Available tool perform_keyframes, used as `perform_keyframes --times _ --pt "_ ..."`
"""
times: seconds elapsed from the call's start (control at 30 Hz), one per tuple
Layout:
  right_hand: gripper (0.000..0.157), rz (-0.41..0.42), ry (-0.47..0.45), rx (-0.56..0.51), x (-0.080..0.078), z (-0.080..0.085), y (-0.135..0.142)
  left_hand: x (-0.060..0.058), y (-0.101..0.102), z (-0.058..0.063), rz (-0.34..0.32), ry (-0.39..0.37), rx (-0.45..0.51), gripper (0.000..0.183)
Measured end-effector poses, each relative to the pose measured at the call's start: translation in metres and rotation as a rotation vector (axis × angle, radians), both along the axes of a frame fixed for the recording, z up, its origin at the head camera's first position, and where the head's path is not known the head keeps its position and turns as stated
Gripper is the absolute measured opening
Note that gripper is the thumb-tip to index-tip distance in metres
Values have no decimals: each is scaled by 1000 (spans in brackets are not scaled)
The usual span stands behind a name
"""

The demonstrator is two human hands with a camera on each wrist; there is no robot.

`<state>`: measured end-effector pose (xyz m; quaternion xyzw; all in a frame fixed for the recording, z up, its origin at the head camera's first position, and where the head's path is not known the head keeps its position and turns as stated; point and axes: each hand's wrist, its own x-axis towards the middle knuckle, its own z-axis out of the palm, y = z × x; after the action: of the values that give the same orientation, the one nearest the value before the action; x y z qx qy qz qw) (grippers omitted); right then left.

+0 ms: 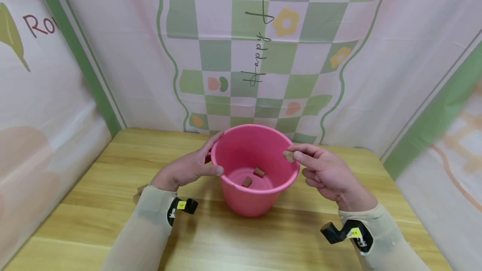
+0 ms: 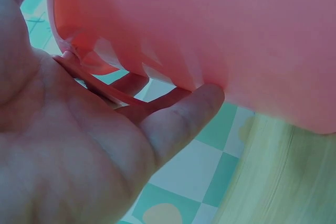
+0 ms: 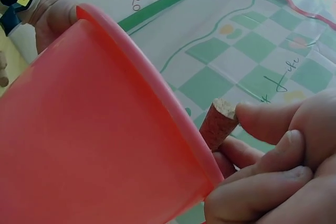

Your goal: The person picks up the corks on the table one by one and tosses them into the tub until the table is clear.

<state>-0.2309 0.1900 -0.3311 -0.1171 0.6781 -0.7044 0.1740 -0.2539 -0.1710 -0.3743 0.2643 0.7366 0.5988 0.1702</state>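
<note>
A pink bucket [image 1: 250, 204] stands on the wooden table, its mouth facing up. My left hand [image 1: 188, 167] grips it at the left side, thumb near the rim. In the left wrist view the fingers [image 2: 186, 116] press the outer wall, and a thin pink handle [image 2: 100, 85] crosses the palm. Over the right rim, my right hand [image 1: 329, 172] pinches a cork [image 3: 218, 124] between thumb and fingers. Inside, on the bucket's bottom, lie two brown corks, one nearer [image 1: 247, 181] and one farther right [image 1: 259, 172].
Left of my left forearm, a small brown piece [image 1: 141, 189] lies on the table [image 1: 211, 241], partly hidden by the sleeve. Printed cloth walls [image 1: 248, 53] enclose the table at the back and both sides.
</note>
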Motion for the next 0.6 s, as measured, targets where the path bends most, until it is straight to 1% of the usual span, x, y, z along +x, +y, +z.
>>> perform_keyframes --times 0.2,0.3,0.47,0.6 --pt "45 -43 18 97 2 4 -5 0 0 -1 2 -5 -2 102" --pt "48 -62 20 129 3 4 -7 0 0 -1 4 -1 -7 101" --pt "56 -76 17 142 4 4 -9 0 0 0 15 10 -24 101" --pt "56 -73 20 146 5 4 -9 0 0 0 19 11 -33 101"
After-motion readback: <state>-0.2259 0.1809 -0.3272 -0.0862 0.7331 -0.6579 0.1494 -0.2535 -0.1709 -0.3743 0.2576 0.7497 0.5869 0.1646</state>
